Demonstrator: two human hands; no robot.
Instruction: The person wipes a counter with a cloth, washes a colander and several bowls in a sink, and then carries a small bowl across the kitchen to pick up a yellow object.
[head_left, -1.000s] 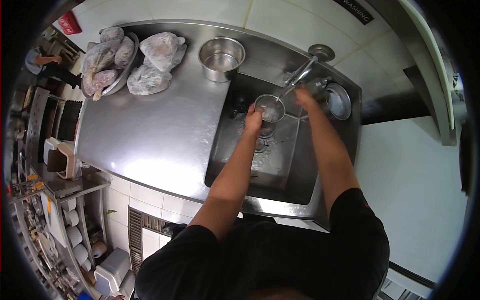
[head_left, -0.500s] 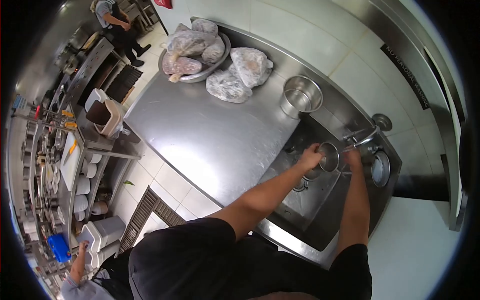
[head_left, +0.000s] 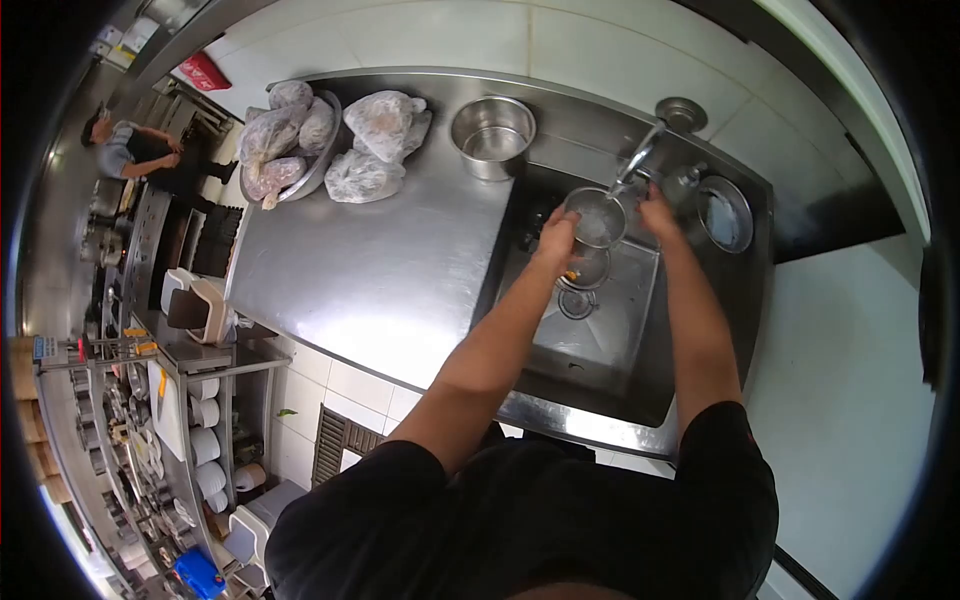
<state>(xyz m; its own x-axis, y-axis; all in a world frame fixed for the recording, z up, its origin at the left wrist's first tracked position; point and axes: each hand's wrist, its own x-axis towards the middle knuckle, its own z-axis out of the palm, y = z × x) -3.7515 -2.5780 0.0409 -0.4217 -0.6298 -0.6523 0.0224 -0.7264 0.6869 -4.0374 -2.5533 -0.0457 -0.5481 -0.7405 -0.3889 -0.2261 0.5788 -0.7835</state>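
My left hand (head_left: 557, 236) grips the rim of a small metal bowl (head_left: 597, 220) under the faucet (head_left: 640, 160), and water shows inside it. My right hand (head_left: 656, 212) is at the faucet's base, its fingers bent around a part too small to make out. Below the bowl, a second metal bowl (head_left: 586, 270) with a bit of orange in it sits in the sink (head_left: 610, 350), near the drain (head_left: 576, 303).
A steel pot (head_left: 492, 138) stands left of the sink. Wrapped frozen packs (head_left: 365, 177) lie beside a heaped basin (head_left: 332, 150). A round dish (head_left: 725, 214) is at the right. Another person (head_left: 140, 150) stands far left, near shelves (head_left: 180, 360).
The view has turned, shifting the counter left and up. The small bowl is now under the spout with water in it. My right hand stays by the faucet.
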